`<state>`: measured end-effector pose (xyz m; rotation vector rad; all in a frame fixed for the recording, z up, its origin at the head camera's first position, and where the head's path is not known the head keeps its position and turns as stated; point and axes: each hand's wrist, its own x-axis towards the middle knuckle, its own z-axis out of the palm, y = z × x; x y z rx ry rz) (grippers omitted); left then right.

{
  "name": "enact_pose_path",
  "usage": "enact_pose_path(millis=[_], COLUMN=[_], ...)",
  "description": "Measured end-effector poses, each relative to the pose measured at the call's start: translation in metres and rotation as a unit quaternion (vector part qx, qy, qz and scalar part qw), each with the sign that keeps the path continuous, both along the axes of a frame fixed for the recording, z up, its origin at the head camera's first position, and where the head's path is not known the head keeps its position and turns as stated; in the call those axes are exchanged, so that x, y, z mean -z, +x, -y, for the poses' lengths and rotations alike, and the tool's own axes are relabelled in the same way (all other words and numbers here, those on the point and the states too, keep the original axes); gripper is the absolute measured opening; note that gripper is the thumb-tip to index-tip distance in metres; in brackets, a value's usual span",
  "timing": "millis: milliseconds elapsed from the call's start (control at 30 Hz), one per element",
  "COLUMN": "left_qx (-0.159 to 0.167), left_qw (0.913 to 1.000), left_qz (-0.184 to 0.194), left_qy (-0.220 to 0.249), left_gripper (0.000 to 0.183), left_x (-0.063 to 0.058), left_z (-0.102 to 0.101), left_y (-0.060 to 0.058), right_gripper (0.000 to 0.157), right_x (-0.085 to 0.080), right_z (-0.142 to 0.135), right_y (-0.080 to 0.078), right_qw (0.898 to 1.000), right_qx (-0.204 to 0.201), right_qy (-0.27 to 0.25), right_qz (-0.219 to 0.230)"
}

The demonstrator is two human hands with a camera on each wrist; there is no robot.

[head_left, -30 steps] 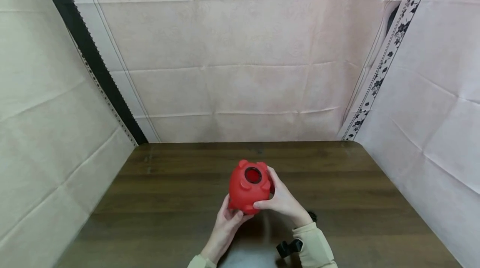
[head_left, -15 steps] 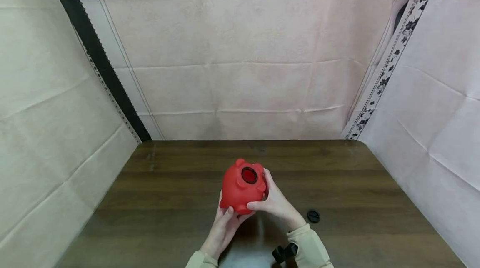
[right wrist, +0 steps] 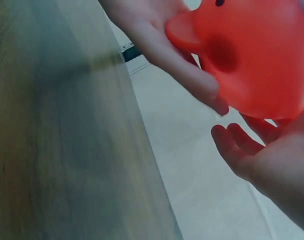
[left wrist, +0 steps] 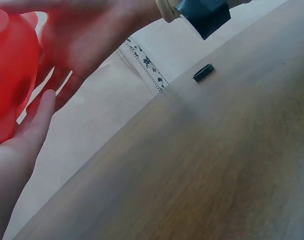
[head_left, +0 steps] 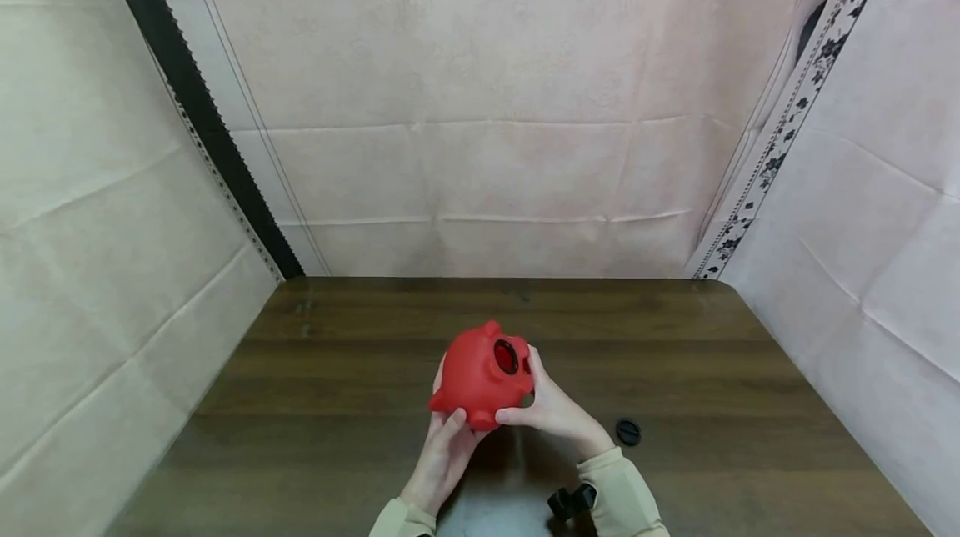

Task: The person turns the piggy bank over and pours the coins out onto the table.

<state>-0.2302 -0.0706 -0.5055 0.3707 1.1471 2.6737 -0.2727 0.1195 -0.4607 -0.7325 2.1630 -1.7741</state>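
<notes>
A round red piggy bank (head_left: 471, 378) is held up over the table between both hands, its black-rimmed hole (head_left: 506, 357) turned up and to the right. My left hand (head_left: 442, 460) cups it from the lower left, thumb along its underside. On the right side my right hand (head_left: 561, 420) grips it, thumb low and fingers higher up. The left wrist view shows the piggy bank (left wrist: 9, 70) cut off at the edge, with a black eye dot. A rounded projection and another dark dot show on the piggy bank (right wrist: 257, 60) in the right wrist view.
A round black stopper (head_left: 627, 432) with a bar across it lies on the brown wooden table (head_left: 360, 370), right of my right wrist. Pale cloth walls (head_left: 465, 162) enclose the table at the back and sides. A black wrist device (head_left: 572, 502) sits by the right sleeve.
The piggy bank has shifted slightly left and turned, so its hole faces further right. Both hands moved with it. The stopper, earlier partly hidden behind the right wrist, is now fully visible.
</notes>
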Motion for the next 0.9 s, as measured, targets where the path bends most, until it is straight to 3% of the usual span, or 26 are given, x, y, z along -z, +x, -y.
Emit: enact_pose_path(millis=[200,467,567,733,900], left_qx=[-0.031,-0.082,-0.106,-0.128,-0.149], left_qw=[0.9994,0.9920,0.9834,0.9671,0.9517], left_qz=[-0.017,0.010,0.011,-0.003,-0.032], left_qy=[-0.003,-0.096,-0.147,-0.220,-0.267], left_gripper=[0.079,0.086,0.088,0.091,0.092], left_x=[0.001,0.001,0.003,0.005,0.006], left_z=[-0.001,-0.003,-0.003,0.000,0.000], left_y=[-0.002,-0.007,-0.009,-0.012,-0.012], right_gripper=[0.104,0.104,0.103,0.105,0.103], right_x=[0.001,-0.010,-0.016,-0.024,-0.025], right_z=[-0.009,-0.018,-0.017,-0.013,-0.010], right_y=[-0.004,0.001,0.005,0.011,0.014], right_qw=[1.000,0.986,0.972,0.933,0.906], right_qx=[-0.002,0.054,0.078,0.087,0.070], right_qy=[-0.002,0.056,0.103,0.172,0.234], right_qz=[-0.031,-0.146,-0.199,-0.304,-0.345])
